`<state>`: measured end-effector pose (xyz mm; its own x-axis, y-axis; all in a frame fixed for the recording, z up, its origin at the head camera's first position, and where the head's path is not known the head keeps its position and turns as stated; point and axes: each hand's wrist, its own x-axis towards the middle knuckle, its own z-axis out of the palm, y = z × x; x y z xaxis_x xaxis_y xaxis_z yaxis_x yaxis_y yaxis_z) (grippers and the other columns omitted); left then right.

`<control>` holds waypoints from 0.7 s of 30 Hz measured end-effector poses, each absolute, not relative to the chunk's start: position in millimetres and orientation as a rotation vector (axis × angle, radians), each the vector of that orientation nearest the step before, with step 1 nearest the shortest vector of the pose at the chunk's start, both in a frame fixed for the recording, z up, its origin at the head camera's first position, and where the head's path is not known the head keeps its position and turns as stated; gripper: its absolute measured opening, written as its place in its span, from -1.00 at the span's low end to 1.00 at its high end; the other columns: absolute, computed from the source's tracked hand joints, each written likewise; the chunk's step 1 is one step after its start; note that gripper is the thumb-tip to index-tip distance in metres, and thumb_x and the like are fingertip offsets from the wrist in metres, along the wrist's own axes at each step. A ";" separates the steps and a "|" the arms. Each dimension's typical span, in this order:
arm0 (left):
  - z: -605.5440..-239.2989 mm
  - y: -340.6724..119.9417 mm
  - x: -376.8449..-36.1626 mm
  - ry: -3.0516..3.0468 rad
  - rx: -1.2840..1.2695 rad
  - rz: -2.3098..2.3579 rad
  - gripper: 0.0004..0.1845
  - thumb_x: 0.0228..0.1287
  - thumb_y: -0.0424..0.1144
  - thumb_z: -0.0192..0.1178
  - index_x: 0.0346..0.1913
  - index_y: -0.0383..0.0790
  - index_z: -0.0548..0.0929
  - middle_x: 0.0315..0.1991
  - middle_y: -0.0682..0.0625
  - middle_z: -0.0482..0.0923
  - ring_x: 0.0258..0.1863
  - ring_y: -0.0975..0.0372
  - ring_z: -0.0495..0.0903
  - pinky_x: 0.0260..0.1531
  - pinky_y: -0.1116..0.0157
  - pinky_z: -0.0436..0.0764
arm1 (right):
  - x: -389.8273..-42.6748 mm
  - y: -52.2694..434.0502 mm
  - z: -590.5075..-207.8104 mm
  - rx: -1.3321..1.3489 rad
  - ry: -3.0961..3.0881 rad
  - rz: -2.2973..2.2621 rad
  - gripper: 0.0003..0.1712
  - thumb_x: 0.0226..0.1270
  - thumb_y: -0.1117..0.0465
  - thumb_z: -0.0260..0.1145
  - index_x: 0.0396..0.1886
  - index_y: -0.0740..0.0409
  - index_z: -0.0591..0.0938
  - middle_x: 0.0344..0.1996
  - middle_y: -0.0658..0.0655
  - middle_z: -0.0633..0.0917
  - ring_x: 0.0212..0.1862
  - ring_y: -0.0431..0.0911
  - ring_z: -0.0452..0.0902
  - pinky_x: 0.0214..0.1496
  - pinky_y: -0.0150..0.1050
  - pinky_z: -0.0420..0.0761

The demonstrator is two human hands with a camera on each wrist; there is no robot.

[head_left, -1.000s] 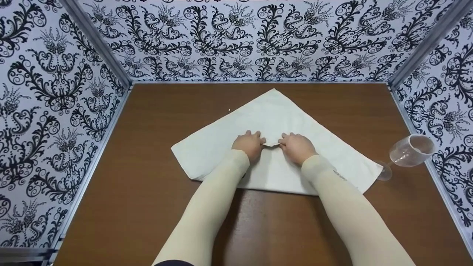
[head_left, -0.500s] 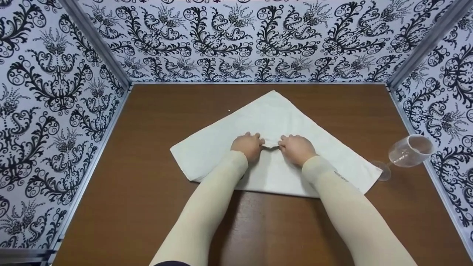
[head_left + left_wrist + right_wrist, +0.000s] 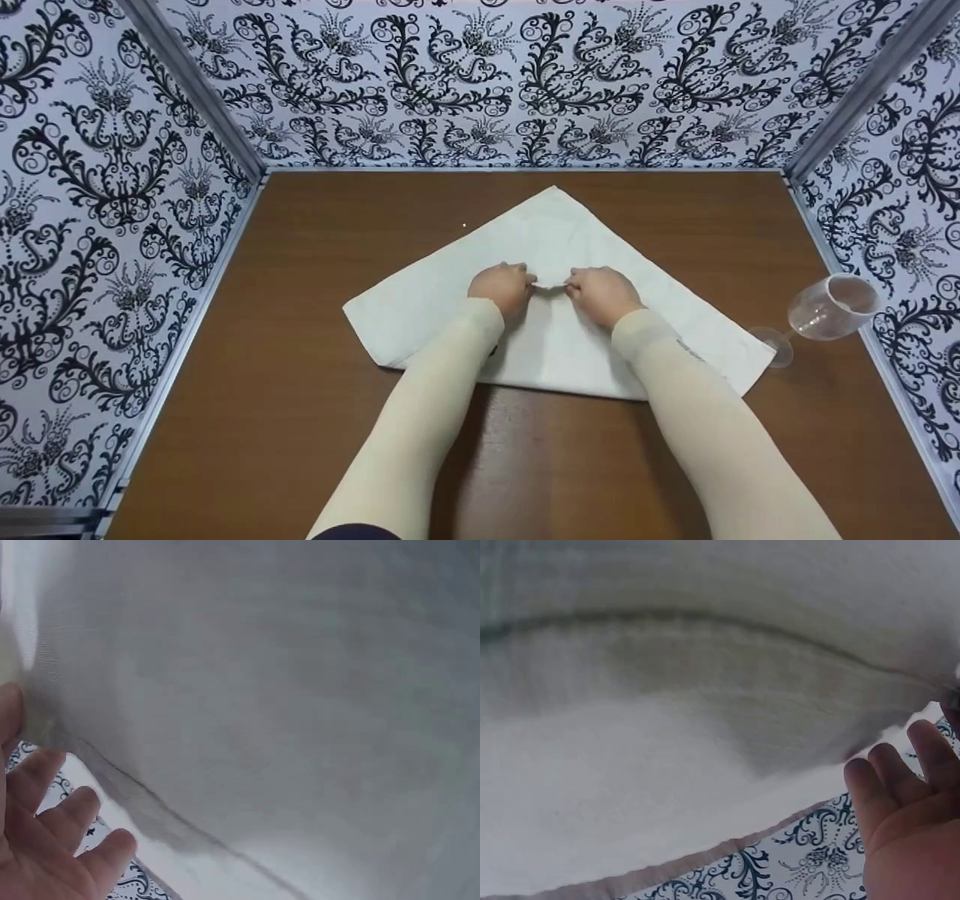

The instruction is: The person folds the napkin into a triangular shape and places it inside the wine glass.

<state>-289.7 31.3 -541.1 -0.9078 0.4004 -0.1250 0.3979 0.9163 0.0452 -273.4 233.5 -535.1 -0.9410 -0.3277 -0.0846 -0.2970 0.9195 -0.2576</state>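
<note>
White cloth [image 3: 555, 330] on table, fold pinched between left hand [image 3: 504, 288], right hand [image 3: 602, 294]

**Camera Placement**

Head view: high at the tabletop's [image 3: 300, 315] near edge, facing forward and down. Both wrist views sit very close over the white cloth [image 3: 555, 240], sharing it with the head view; each shows fingers [image 3: 52, 825] at frame edge.

A staged booth: patterned walls [image 3: 112, 187] boxing in a brown table [image 3: 300, 420].
</note>
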 end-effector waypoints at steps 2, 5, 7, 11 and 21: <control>-543.4 31.2 -288.2 2.932 0.627 -0.021 -0.68 0.63 0.00 0.10 0.27 0.22 0.73 0.31 0.13 0.66 0.34 0.05 0.64 0.27 0.11 0.66 | -272.6 234.3 -536.9 -0.475 2.935 -0.365 -0.71 0.60 0.10 0.27 0.09 0.04 0.83 0.31 0.16 0.69 0.28 0.20 0.67 0.37 0.15 0.59; -544.7 30.5 -285.2 2.926 0.653 -0.069 -0.69 0.64 -0.01 0.08 0.25 0.20 0.74 0.29 0.09 0.67 0.31 0.00 0.65 0.20 0.07 0.70 | -270.3 234.6 -538.4 -0.485 2.928 -0.343 -0.71 0.59 0.10 0.28 0.09 0.03 0.83 0.32 0.16 0.68 0.24 0.24 0.68 0.33 0.18 0.61; -543.8 29.8 -282.5 2.923 0.672 -0.096 -0.69 0.66 -0.03 0.06 0.22 0.17 0.74 0.27 0.06 0.67 0.29 -0.03 0.67 0.15 0.06 0.72 | -268.4 234.2 -538.6 -0.494 2.928 -0.323 -0.71 0.59 0.10 0.27 0.10 0.02 0.82 0.33 0.16 0.67 0.25 0.26 0.67 0.32 0.20 0.60; -537.7 29.2 -276.9 2.897 0.685 -0.111 -0.70 0.66 -0.06 0.05 0.19 0.13 0.76 0.22 0.04 0.68 0.22 -0.02 0.70 0.11 0.05 0.73 | -264.0 233.6 -537.9 -0.518 2.920 -0.277 -0.68 0.60 0.10 0.26 0.15 0.03 0.80 0.35 0.18 0.66 0.29 0.28 0.63 0.35 0.20 0.59; -536.7 27.3 -285.6 2.953 0.634 0.047 -0.68 0.65 -0.02 0.09 0.24 0.19 0.76 0.34 0.09 0.64 0.35 0.07 0.63 0.34 0.08 0.61 | -268.7 230.6 -535.7 -0.484 2.963 -0.358 -0.70 0.61 0.10 0.23 0.06 0.07 0.83 0.27 0.19 0.73 0.33 0.22 0.63 0.40 0.16 0.57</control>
<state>-285.6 27.3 -536.7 -0.9050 0.4107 -0.1111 0.4069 0.9118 0.0556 -268.7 230.6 -535.7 -0.9420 -0.3267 -0.0774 -0.2989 0.9210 -0.2499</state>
